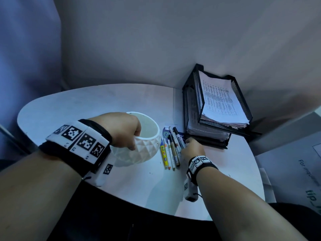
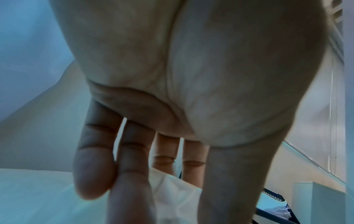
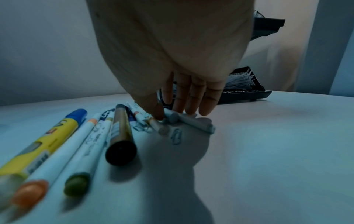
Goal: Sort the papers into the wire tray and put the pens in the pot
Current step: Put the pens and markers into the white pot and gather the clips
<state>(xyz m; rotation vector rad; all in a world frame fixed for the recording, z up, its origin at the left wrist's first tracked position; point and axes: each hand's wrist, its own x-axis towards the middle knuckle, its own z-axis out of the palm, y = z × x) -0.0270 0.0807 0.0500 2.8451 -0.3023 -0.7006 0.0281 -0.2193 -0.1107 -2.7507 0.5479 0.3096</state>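
Lying side by side on smooth white table (image 1: 217,180): round-barrelled pens (image 1: 171,152), one yellow, one gold. Your right hand (image 1: 193,150) reaches onto their far ends, thumb and straight fingers touching two pale ones. Your left hand (image 1: 119,131) grips rim of faceted white pot (image 1: 142,152) just beside them. Printed papers (image 1: 220,100) fill black mesh tray (image 1: 196,87); print unreadable.

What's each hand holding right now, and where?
Left hand grips the white pot by its near rim. Right hand holds nothing; its fingers touch the pens on the table.
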